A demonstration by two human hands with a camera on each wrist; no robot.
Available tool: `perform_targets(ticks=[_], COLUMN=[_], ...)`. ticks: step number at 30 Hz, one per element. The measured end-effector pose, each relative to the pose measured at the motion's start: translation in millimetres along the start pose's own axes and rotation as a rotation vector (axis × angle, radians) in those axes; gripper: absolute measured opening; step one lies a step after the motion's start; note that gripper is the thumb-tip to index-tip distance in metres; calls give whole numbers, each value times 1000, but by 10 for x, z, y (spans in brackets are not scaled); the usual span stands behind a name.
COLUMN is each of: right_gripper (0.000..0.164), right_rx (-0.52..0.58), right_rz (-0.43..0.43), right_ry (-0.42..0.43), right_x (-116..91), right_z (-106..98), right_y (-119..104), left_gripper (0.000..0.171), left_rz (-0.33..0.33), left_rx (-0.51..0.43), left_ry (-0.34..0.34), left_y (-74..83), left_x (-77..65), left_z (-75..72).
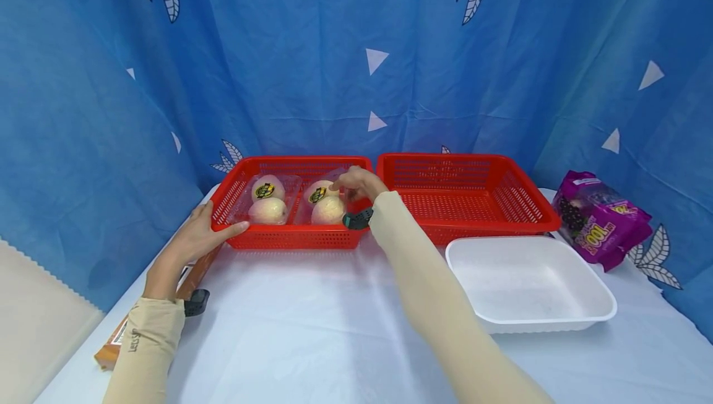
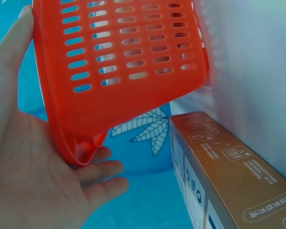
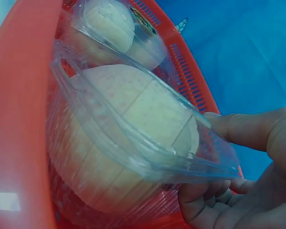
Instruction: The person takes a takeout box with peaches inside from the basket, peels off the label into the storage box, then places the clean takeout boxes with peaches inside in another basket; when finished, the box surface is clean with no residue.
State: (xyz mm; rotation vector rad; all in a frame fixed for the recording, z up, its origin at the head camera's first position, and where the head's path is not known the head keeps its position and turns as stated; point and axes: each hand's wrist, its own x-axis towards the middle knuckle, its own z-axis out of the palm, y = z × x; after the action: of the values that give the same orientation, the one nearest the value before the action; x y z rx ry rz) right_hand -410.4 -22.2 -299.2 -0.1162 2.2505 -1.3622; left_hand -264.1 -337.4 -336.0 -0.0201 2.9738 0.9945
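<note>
Nearest to me, beige sleeves (image 1: 453, 323) reach out to my left hand (image 1: 192, 237) and right hand (image 1: 359, 184). Beyond both hangs a blue curtain (image 1: 295, 51) printed with leaves and triangles; beneath them spreads the white tabletop (image 1: 306, 323). Just right of my right hand stands a red slotted basket (image 1: 445, 206), and its twin, the left red basket (image 1: 295, 240), sits between my hands. I have the left hand spread about that one's near left corner, thumb along the front rim, fingers on the outer side. Farther right of my right hand come a white plastic tray (image 1: 529, 283) and, past it, a purple printed pouch (image 1: 601, 221). Below my left hand lies a brown printed carton (image 2: 238, 167). Inside the basket between my hands are two clamshell packs of pale, blushed peaches (image 1: 268, 211). My right hand pinches the edge of the right clamshell pack (image 3: 133, 138), thumb above, fingers below; the left clamshell pack (image 1: 264, 203), nearer my left hand, bears a black-and-yellow sticker (image 1: 264, 190).
</note>
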Motion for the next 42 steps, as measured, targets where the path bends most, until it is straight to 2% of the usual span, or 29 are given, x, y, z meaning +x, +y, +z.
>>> perform_targets(ticks=[12, 18, 22, 23, 26, 29, 35, 42], right_gripper=[17, 26, 16, 21, 53, 67, 67, 69], right_rx=[42, 62, 100, 114, 159, 199, 204, 173], right_rz=[-49, -118, -136, -139, -153, -182, -271, -358], right_ry=[8, 12, 25, 28, 35, 20, -35, -110], right_x=[-35, -77, -130, -145, -206, -276, -464, -758], right_z=[-57, -133, -181, -195, -242, -302, -440, -585], right_y=[-23, -72, -134, -150, -190, -222, -261, -260], left_gripper=[119, 118, 118, 118, 118, 118, 115, 117], left_rz=[6, 19, 18, 17, 14, 20, 36, 17], left_rx=[-3, 4, 1, -1, -6, -8, -14, -12], left_ry=[-1, 6, 6, 5, 5, 8, 14, 10], left_y=[8, -17, -29, -31, -37, -41, -47, -54], left_x=[-6, 0, 4, 5, 6, 7, 4, 0], left_z=[4, 5, 3, 2, 4, 7, 12, 8])
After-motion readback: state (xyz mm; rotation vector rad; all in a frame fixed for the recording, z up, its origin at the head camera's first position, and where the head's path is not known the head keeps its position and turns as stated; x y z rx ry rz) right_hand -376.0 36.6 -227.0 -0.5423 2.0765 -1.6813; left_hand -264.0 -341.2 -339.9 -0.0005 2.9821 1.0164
